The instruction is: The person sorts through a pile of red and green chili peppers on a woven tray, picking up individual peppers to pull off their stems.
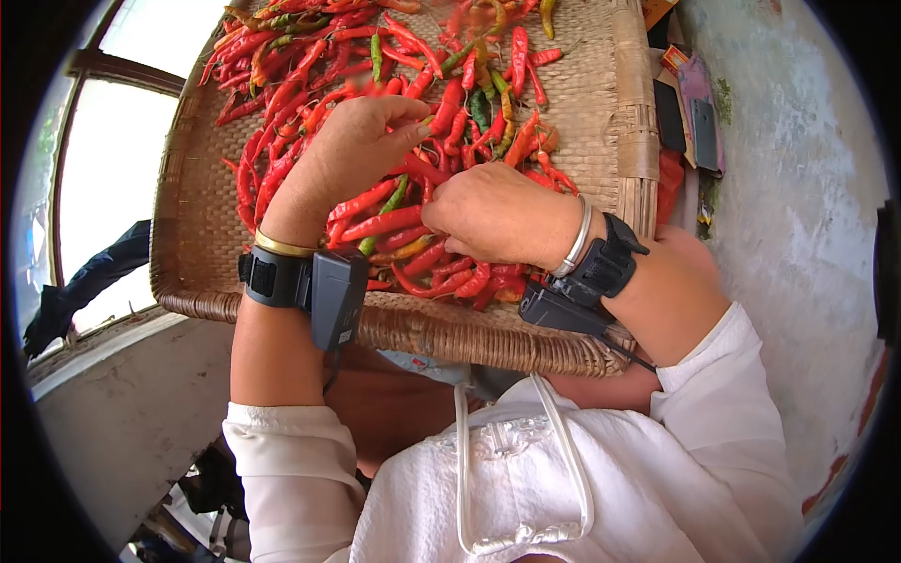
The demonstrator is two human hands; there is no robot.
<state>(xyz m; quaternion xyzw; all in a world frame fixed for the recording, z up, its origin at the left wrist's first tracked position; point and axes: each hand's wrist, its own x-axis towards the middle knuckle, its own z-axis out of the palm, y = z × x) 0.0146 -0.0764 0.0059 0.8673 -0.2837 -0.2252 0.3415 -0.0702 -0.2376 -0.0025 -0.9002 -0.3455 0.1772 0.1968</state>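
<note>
Nearest to us is the white blouse (638, 469); just beyond it runs the near rim of the woven tray (469, 342). We note a black strapped device (340, 298) on the left wrist, beside a gold bangle (284, 247), and a silver bangle (579, 235) on the right wrist.

The chili peppers (375, 225), mostly red with some green, lie in a loose heap inside the tray, from near this rim to its far part. Over the near part of the heap we locate the right hand (502, 214): its fingers are curled inward, tips partly hidden; we cannot tell whether they grip a pepper. Slightly farther off is the left hand (366, 141): fingers bent, thumb close to them; we cannot confirm a hold.

Beyond the tray's right side, we find a phone (704, 134) beside the pale wall (793, 188).
</note>
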